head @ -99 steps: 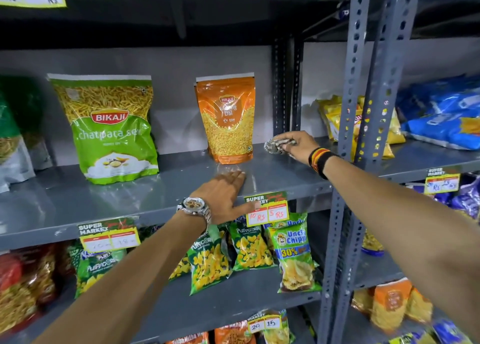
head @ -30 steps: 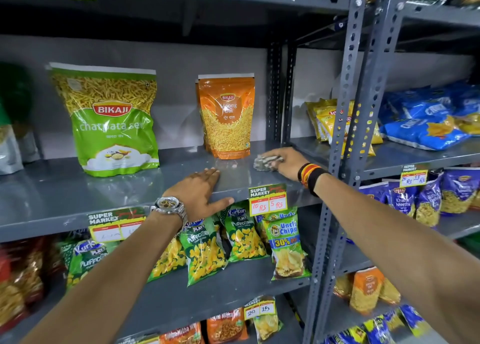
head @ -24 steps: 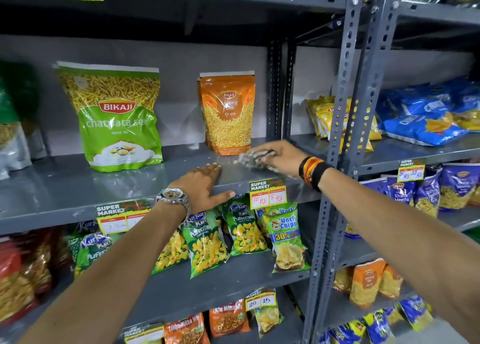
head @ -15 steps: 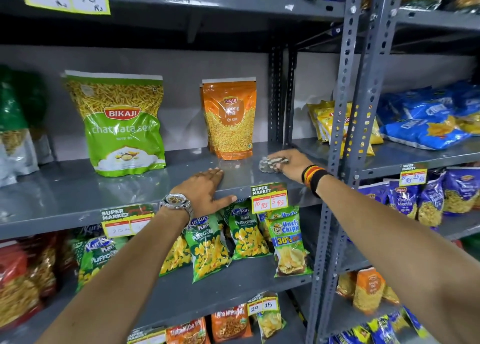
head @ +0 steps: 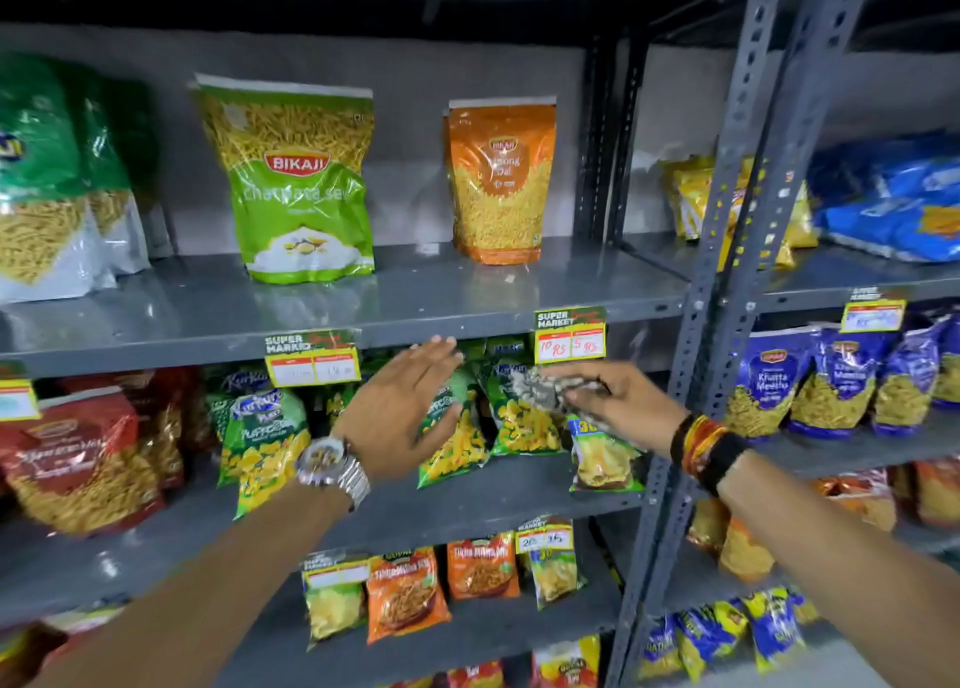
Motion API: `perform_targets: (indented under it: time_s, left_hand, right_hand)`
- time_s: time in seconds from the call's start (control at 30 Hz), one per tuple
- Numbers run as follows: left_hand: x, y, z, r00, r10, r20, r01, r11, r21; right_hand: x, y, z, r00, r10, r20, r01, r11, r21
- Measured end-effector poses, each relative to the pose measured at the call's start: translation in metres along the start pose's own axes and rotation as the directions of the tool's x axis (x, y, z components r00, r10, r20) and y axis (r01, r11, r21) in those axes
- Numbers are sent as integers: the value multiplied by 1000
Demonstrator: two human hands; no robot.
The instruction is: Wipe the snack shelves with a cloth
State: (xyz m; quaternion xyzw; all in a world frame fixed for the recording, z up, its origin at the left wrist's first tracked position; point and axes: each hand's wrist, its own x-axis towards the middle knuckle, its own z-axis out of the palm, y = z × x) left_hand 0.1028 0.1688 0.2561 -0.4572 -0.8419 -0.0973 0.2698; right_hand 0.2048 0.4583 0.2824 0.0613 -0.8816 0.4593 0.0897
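Observation:
My right hand is closed on a small patterned grey cloth, held in the air just below the front lip of the grey upper shelf. My left hand, with a wristwatch, is flat and open in front of the green snack packets on the shelf below, holding nothing. Both hands are off the upper shelf, where a green Bikaji bag and an orange Bikaji bag stand upright against the back wall.
Price tags hang on the upper shelf's front edge. Perforated grey uprights split this bay from the right one, which holds yellow and blue packets. Red bags fill the lower left; further packets sit on the shelves below.
Both hands have left the upper shelf's surface and dropped below its front edge. The cloth came down with my right hand. The view has tilted lower and closer.

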Motion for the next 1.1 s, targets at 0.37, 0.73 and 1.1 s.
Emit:
perform_targets:
  time_s: [0.37, 0.73, 1.1]
  left_hand:
    - [-113, -25, 147, 760, -471, 447, 531, 847, -10]
    - [-149, -59, 241, 676, -560, 479, 599, 796, 84]
    - [-141, -55, 230, 647, -556, 521, 617, 784, 70]
  right_hand:
    - [83, 130, 134, 979, 164, 122, -131, 962, -239]
    - [68, 218, 201, 936, 56, 347, 179, 773, -608]
    - [73, 203, 221, 947, 169, 273, 72, 716, -694]
